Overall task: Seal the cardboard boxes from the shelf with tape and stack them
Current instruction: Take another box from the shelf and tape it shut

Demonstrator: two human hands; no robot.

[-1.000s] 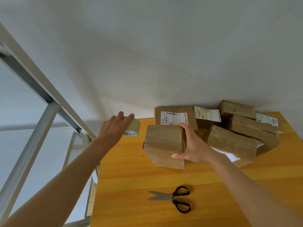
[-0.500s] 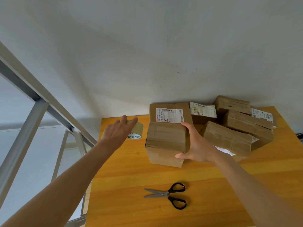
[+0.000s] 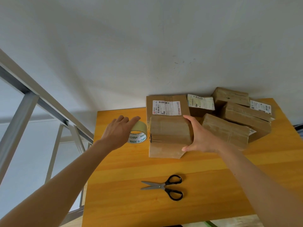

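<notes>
A: What lies nearest on the yellow wooden table?

B: Black-handled scissors, lying flat with the metal blades slightly parted.

A: And the hands?

B: Beyond them. The left hand curls its fingers over a tan tape roll standing on edge, its white core printed in green. Just right of it, the right hand grips the side of a creased, tape-wrapped cardboard box.

A: Farther back?

B: A labelled box right behind it, then a jumble of brown boxes against the pale wall.
</notes>
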